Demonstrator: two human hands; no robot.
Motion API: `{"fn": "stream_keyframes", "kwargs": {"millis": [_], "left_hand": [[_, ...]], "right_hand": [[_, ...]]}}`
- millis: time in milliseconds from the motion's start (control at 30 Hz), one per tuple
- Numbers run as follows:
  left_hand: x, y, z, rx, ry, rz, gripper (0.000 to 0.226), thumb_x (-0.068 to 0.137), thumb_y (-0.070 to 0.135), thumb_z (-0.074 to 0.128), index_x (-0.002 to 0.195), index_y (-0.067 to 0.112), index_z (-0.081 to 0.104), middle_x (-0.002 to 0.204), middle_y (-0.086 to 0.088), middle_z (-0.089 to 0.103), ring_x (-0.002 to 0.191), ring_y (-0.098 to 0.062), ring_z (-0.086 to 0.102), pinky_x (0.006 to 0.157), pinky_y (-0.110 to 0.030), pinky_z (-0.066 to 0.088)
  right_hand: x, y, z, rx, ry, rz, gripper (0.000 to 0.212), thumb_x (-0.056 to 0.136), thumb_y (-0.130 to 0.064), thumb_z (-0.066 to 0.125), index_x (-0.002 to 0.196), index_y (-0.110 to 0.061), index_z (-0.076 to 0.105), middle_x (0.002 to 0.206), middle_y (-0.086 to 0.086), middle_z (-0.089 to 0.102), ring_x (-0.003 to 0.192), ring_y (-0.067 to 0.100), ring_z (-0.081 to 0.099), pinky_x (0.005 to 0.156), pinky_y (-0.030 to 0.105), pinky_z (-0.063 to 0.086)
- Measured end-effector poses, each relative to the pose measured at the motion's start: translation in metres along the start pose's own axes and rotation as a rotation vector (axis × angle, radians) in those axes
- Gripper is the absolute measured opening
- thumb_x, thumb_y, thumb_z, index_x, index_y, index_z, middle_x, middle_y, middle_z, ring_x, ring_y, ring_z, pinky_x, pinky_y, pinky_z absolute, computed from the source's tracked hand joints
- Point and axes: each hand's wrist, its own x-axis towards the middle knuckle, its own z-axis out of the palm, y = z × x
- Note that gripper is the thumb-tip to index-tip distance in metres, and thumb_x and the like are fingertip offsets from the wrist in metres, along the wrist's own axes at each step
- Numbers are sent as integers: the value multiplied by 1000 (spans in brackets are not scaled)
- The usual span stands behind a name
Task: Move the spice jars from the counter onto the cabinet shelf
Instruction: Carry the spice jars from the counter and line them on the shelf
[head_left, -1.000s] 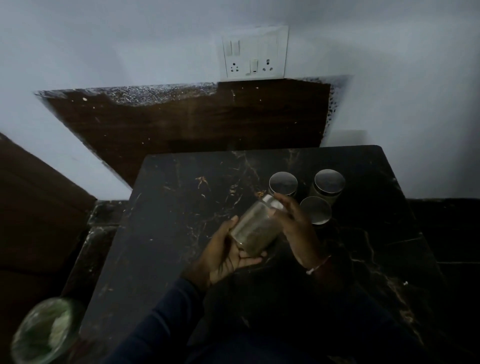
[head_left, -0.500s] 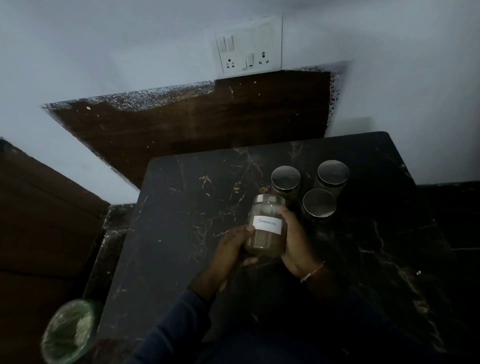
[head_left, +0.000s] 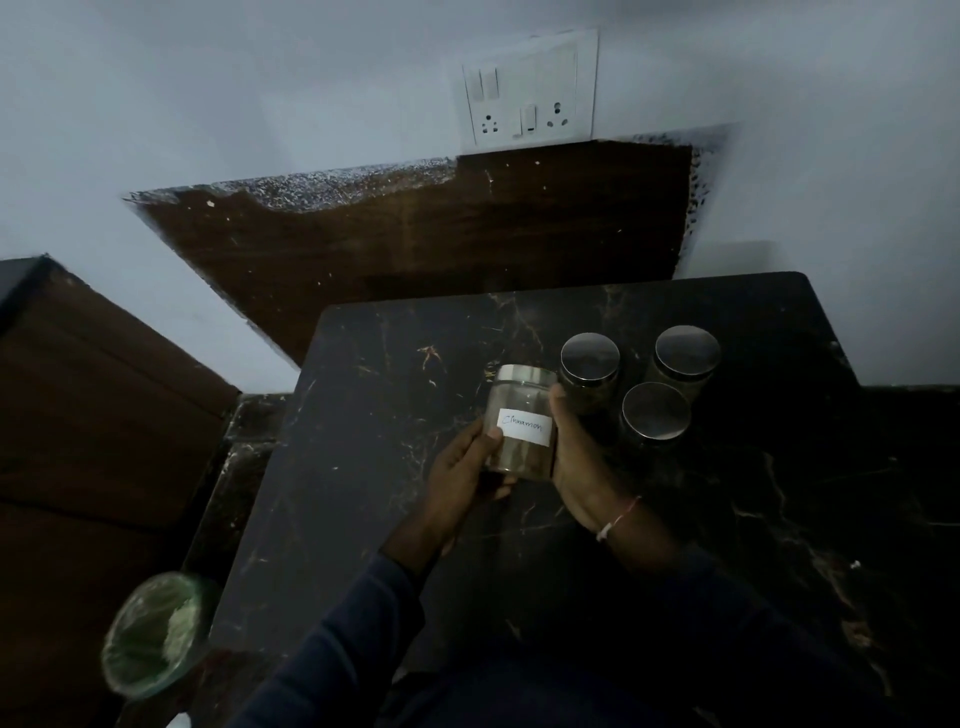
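A glass jar (head_left: 521, 422) with a metal lid and a white label reading "Cinnamon" is held upright above the dark marble counter (head_left: 395, 415). My left hand (head_left: 462, 478) grips its left side and bottom. My right hand (head_left: 576, 467) wraps its right side. Three more metal-lidded jars stand on the counter to the right: one at the back left (head_left: 590, 364), one at the back right (head_left: 687, 356) and one in front (head_left: 655, 415). No cabinet shelf is in view.
A dark wooden panel (head_left: 441, 244) leans on the white wall behind the counter, under a switch and socket plate (head_left: 530, 88). A brown wooden surface (head_left: 88, 395) lies to the left. A bin with a green liner (head_left: 156, 634) stands at the lower left.
The jar has been turned from tilted to upright, so its label now faces me. Both hands stay on it, and the view has shifted slightly.
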Motion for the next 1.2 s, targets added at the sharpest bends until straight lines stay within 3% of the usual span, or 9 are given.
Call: {"fn": "stream_keyframes", "kwargs": {"millis": [167,233,367,433,567,667,900,1067,1200], "left_hand": [[8,69,-3,197,-125,245,47,92,23,58,135,37,45,120,2,66,104,-12,67,77,-27,57],[9,113,0,289,-130,374,53,89,18,63,134,37,42,119,5,65,103,-6,66,74,-20,55],[4,232,3,384,-45,741,57,83,18,74,132,31,48,116,8,68,106,-11,66,83,-24,55],[-5,292,5,430,12,907,60,82,25,74,134,32,44,116,10,68,106,-9,66,85,-28,56],[-28,399,13,508,103,1195,58,81,38,73,131,31,45,115,10,68,102,-5,67,84,-30,57],[-40,468,20,495,110,1329,57,82,34,73,131,27,44,116,9,67,103,-4,66,85,-29,56],[-5,554,29,695,216,1295,18,84,35,70,98,33,58,92,12,69,79,4,67,74,-22,55],[19,577,29,1100,350,978,54,91,60,44,126,22,58,125,0,61,103,-14,56,80,-22,39],[27,585,33,1296,224,686,59,95,60,31,142,26,43,148,-2,44,131,-23,43,109,-35,30]], "right_hand": [[4,-58,26,-51,-47,-98,90,65,-84,54,136,-30,50,130,9,61,112,28,64,95,55,52],[3,-99,43,-137,-100,-215,87,68,-83,54,137,-31,48,130,6,60,112,25,63,93,49,54],[-9,-222,84,-491,-110,-701,43,90,-52,54,128,-31,52,122,0,61,94,5,66,63,15,55],[-25,-288,106,-593,-73,-970,47,86,-55,58,127,-32,54,118,-1,61,93,4,66,64,15,56],[-71,-397,142,-721,-73,-1340,75,85,-46,66,147,-40,25,109,-17,62,93,-4,64,72,11,52],[-91,-462,166,-780,-46,-1507,63,84,-45,68,138,-41,38,97,-19,61,84,-3,64,70,10,52],[-48,-541,188,-962,116,-1477,52,87,-39,67,131,-24,43,87,-5,58,79,17,59,65,21,40],[-3,-571,198,-1118,224,-1351,53,88,-43,64,129,-20,39,103,9,64,95,31,63,78,31,45],[27,-598,206,-1215,316,-1223,50,90,-41,62,123,-14,36,106,15,64,96,35,62,82,36,47]]}}
